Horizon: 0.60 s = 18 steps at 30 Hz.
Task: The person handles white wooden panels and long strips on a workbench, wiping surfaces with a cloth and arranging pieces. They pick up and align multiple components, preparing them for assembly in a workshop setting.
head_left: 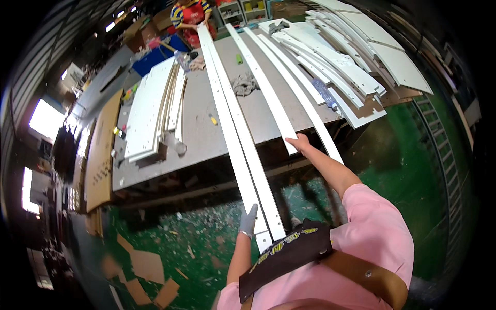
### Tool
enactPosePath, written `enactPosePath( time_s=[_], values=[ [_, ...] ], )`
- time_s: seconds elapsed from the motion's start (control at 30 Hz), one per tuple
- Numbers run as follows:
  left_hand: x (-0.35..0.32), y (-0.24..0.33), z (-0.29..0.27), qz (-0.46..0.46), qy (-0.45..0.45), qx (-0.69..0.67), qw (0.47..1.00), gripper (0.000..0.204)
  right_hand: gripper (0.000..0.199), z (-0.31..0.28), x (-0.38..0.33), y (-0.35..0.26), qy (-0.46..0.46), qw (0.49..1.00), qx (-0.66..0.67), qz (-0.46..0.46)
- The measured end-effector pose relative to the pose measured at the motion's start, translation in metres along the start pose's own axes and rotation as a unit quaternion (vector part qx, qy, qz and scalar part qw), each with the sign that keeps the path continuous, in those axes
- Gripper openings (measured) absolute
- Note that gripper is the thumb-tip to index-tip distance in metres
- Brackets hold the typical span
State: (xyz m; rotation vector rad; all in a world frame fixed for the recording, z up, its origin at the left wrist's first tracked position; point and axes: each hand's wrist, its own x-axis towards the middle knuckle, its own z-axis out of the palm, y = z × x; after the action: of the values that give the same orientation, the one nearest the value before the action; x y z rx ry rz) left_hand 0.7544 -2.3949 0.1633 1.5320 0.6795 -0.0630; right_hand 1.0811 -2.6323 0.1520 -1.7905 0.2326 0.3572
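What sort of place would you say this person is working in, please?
Most likely a furniture or panel workshop. Long white strips lie across a grey workbench, white cut panels are stacked at its far end, and offcuts litter the green floor.

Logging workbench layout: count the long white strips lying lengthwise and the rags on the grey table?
Long white strips: 4 (pair at the left hand, one under the right hand, one beside it)
Rags: 1
Total: 5
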Motion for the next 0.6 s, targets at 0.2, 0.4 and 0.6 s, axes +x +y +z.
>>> enactPosePath(
  time_s=[0.2, 0.4, 0.6],
  values=[
    [0.008, -0.008, 0.004, -0.027, -0.024, -0.059, 0.998, 0.056, 0.051, -0.023, -0.005, 0.022, 0.181, 0.922, -0.324, -0.109],
    [0.024, -0.004, -0.014, -0.095, -0.1, -0.175, 0.975, 0.051, 0.066, 0.05, -0.123, 0.061, -0.064, 0.978, -0.075, -0.185],
    [0.003, 0.032, 0.008, -0.234, -0.108, -0.284, 0.924, 0.055, 0.085, 0.132, -0.221, 0.047, -0.151, 0.956, 0.082, 0.239]
  ],
)
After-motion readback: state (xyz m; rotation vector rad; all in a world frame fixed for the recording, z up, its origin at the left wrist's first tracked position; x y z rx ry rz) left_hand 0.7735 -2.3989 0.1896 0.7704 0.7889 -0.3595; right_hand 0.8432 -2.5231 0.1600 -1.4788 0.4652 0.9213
